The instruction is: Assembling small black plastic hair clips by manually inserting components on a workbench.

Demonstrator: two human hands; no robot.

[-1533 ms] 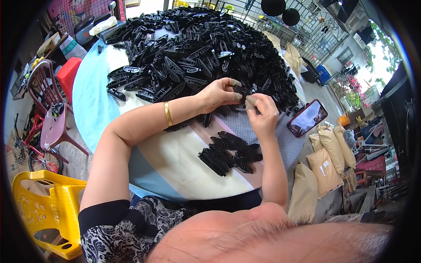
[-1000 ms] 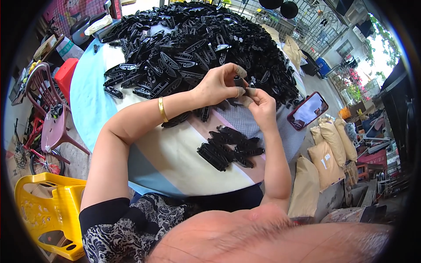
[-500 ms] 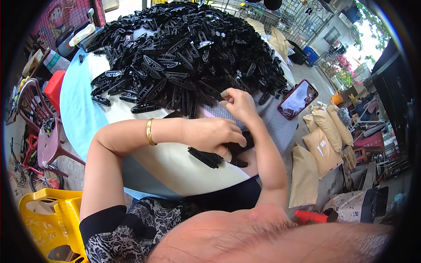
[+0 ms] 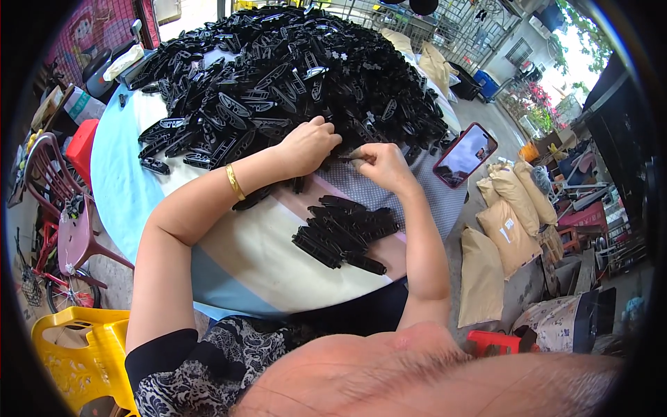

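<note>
Round and covered in a pale striped cloth, the table (image 4: 229,257) carries a huge heap of black plastic parts (image 4: 278,76) across its far half. Both hands meet at the heap's near edge — the left hand (image 4: 306,147), a gold bangle (image 4: 234,182) on its wrist, rests curled on the parts, its grip hidden, so I cannot tell what it holds. The right hand (image 4: 381,163) pinches a small black piece, just beside the left. A tidy stack of black parts (image 4: 344,233) lies nearer the body; a phone (image 4: 465,154) sits at the right edge.
</note>
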